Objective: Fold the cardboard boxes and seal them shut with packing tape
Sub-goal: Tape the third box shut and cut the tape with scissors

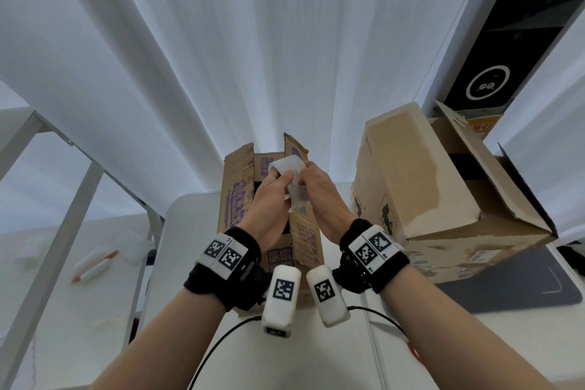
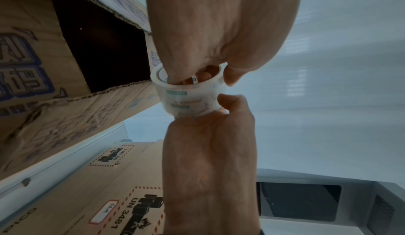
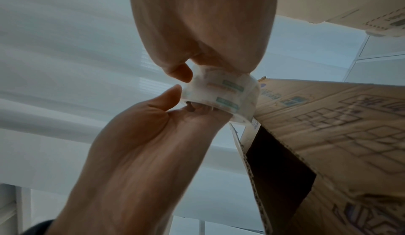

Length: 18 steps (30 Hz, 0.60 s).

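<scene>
— Two boxes on the table, I count: the printed box (image 1: 235, 199) at the far edge, flaps up and open, and a plain box (image 1: 408, 174) toward the right edge, one flap loose.

— And one tape roll (image 1: 292, 180)?

— One, held above the printed box. The left hand (image 1: 269, 199) has fingers hooked through the core; the right hand (image 1: 319, 187) pinches the roll's outer face, thumb against it.

— So which step?

— Finding the tape's free end, I'd say. No flap is folded yet. Next calls for peeling the end up, then closing the flaps before laying a strip.
</scene>
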Available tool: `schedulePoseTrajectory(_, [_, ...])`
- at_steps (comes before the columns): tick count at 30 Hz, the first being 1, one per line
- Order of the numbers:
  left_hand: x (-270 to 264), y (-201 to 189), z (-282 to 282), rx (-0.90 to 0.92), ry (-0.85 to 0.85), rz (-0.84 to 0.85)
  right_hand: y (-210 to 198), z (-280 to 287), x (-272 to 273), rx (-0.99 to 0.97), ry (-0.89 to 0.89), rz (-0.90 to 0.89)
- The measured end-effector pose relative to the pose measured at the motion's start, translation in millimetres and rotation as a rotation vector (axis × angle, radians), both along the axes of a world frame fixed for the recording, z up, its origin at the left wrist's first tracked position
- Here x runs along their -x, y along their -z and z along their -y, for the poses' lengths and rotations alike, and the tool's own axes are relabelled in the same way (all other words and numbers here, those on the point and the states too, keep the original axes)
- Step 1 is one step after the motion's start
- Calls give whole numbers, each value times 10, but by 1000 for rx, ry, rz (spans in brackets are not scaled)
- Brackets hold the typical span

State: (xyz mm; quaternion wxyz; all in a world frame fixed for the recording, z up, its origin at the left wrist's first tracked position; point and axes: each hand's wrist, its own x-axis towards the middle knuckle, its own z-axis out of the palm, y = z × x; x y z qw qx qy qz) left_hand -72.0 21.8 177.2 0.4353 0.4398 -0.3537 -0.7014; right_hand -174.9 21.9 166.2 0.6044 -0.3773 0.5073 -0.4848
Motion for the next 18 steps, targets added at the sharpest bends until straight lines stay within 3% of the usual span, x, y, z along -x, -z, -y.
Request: schedulePoseTrajectory(18, [-28,12,-24,-31,16,-17,-1,-73,41,-31,-33,-23])
